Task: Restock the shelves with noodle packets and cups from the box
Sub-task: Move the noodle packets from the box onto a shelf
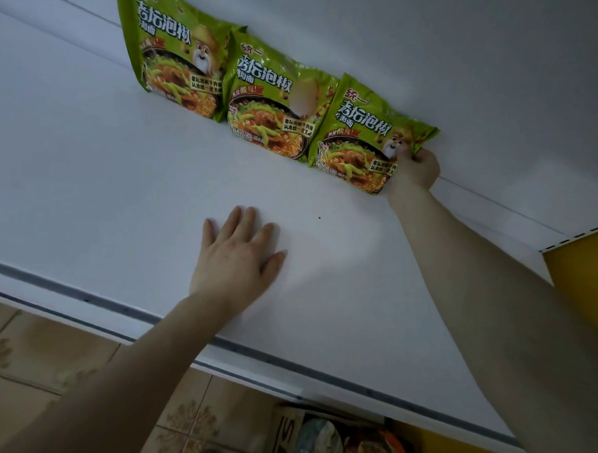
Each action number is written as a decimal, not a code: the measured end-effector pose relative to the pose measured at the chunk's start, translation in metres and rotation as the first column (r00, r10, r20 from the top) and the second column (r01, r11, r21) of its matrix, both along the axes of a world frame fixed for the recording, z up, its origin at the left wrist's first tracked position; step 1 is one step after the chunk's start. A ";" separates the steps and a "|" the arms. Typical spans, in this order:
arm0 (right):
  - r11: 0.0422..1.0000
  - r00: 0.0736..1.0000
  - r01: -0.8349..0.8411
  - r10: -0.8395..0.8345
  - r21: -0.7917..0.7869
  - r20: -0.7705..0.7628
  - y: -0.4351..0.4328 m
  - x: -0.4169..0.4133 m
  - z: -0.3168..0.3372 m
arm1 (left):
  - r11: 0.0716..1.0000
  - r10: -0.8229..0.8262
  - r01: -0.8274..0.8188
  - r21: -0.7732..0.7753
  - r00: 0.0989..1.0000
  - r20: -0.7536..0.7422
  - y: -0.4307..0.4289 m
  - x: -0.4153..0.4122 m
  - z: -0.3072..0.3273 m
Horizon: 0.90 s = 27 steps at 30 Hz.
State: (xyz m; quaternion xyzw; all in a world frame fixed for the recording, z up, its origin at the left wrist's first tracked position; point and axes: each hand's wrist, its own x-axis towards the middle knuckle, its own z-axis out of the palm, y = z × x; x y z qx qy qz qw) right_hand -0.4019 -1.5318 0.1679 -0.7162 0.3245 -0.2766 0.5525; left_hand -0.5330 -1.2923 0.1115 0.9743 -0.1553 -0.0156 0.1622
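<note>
A: Quick, what do we log for the hands?
B: Right hand (417,170) pinches the right edge of the third green noodle packet (363,140), fingers curled on the wrapper. Left hand (236,258) lies flat with straight fingers and holds nothing, palm down on the white shelf (87,183).
A: Where's the packet?
B: At the back of the shelf, leaning on the rear wall (469,62). Its left edge touches the middle packet (272,102), which overlaps the first packet (172,46).
A: Step, as we judge it?
B: Seating the third packet in the row. To do it well, we'd rest its bottom edge on the shelf, tip the top back against the wall like the other two and keep the label facing out. Then we'd ease off the pinch. The wrapper looks light and slick, so we'd expect it to slump or slide if released too upright.
A: Left hand matter?
B: We read it as bracing only. It sits well apart from the packets, fine there.
A: Much left?
B: We think so. The cardboard box (286,434) below the shelf edge shows a noodle cup (319,443) and a red item (377,449) beside it. We can't tell what that one is.
</note>
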 end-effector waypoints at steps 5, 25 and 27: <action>0.999 0.999 -0.034 0.035 0.034 -0.021 0.003 0.000 0.000 | 1.000 -0.004 0.004 -0.006 1.000 0.016 0.000 0.000 -0.002; 0.759 0.853 -0.493 0.325 -0.425 -0.408 0.055 -0.083 0.009 | 0.956 -0.214 0.268 -0.119 0.915 0.341 0.008 -0.040 0.018; 0.751 0.849 -0.500 0.326 -0.432 -0.416 0.067 -0.102 0.008 | 0.938 -0.266 0.326 -0.120 0.896 0.356 0.015 -0.057 0.021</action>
